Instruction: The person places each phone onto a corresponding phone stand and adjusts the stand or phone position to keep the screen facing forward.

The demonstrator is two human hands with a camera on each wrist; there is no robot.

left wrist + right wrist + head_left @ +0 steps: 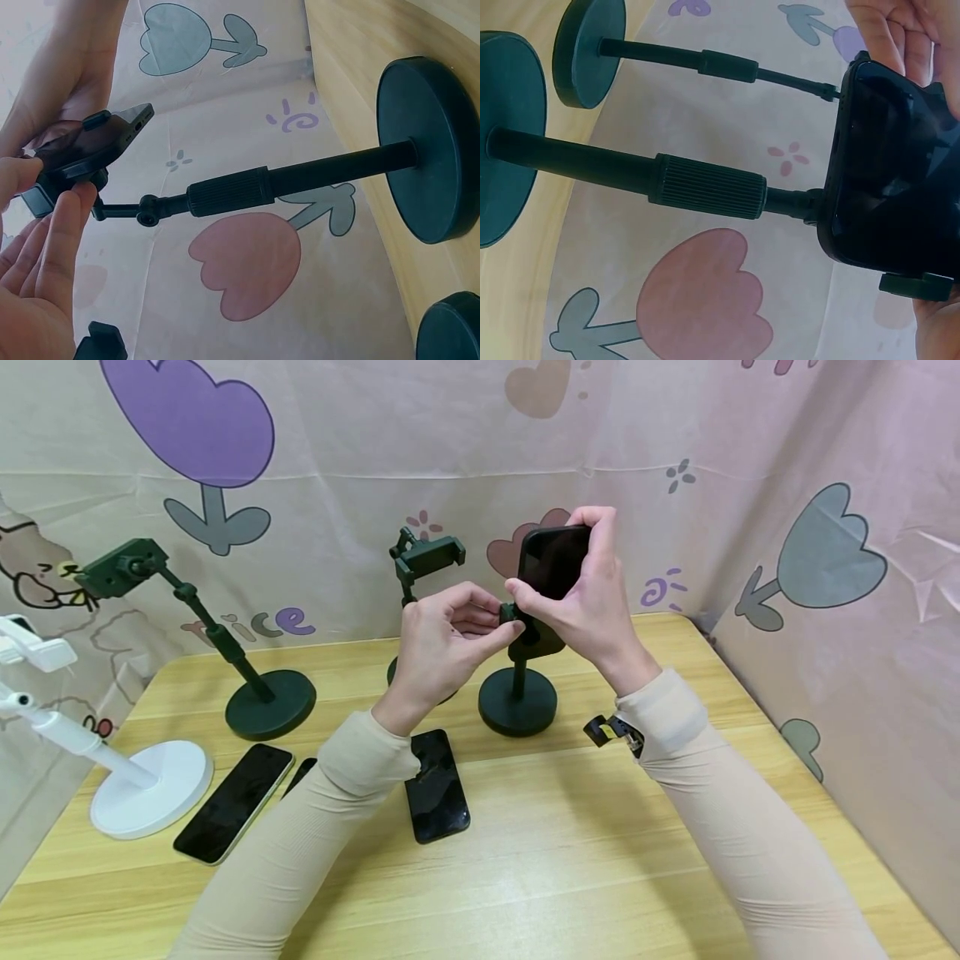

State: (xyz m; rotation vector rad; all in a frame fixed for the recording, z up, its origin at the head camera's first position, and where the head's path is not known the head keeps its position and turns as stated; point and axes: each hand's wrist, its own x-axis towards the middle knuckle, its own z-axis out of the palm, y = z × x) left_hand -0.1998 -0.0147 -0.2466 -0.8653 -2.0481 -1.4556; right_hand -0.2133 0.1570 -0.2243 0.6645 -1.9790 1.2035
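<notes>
Nearest me, bottom of the frame: two beige sleeves (731, 827) reaching over a wooden table (570, 893). Flat phone (437, 789) lies face up just right of the left sleeve, lower centre; pale-edged phone (234, 802) lies lower left, and a dark object (300, 774) beside it is mostly under the sleeve, can't tell what. White stand (153, 785) at the left edge. Middle of the frame, main action: round-based dark stand (517, 702) stands upright, and the upright phone (551, 560) is up at its top, right of centre, between the two ends of the clamp (916, 286). Right hand (596, 597) grasps that phone, thumb across its front, fingers round the far edge. Left hand (446, 643) pinches the clamp at the phone's left side, thumb on one face, fingers on the other. Step in hand, my read: seating the phone in the clamp; can't tell whether it's fully gripped. Next move probably calls for squaring the phone, letting the clamp close evenly, checking it holds before the right hand lets go. Farther back: empty-clamped stand (427, 558) partly behind the left hand, angled dark stand (270, 706) centre left, then the printed cloth backdrop (375, 427).
</notes>
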